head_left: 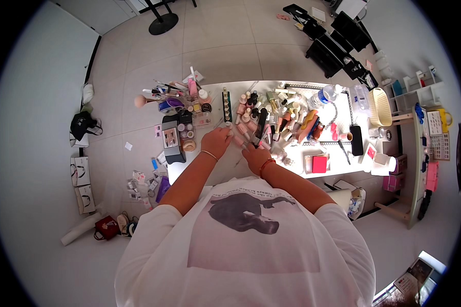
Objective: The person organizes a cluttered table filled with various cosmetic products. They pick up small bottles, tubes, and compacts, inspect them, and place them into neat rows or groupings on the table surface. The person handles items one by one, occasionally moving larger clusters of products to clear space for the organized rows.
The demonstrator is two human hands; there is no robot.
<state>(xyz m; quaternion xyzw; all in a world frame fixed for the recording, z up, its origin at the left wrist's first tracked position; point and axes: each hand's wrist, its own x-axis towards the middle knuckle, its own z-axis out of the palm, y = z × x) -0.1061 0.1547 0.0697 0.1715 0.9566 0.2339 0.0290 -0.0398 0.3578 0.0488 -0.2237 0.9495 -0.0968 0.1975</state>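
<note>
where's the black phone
In the head view, the phone lies near the table's right end, just below the cream basket and right of the red box.

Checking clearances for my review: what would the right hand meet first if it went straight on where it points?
The right hand would probably first meet the pink bottle just beyond its fingertips; depth is unclear, as is whether they already touch.

We're in a beauty rm, prob. nails/makeup: tabletop (225, 168) w/ makeup brushes (140, 101) at its far L corner, many small polish-type bottles (246, 117) btwn far & near edges.
</note>
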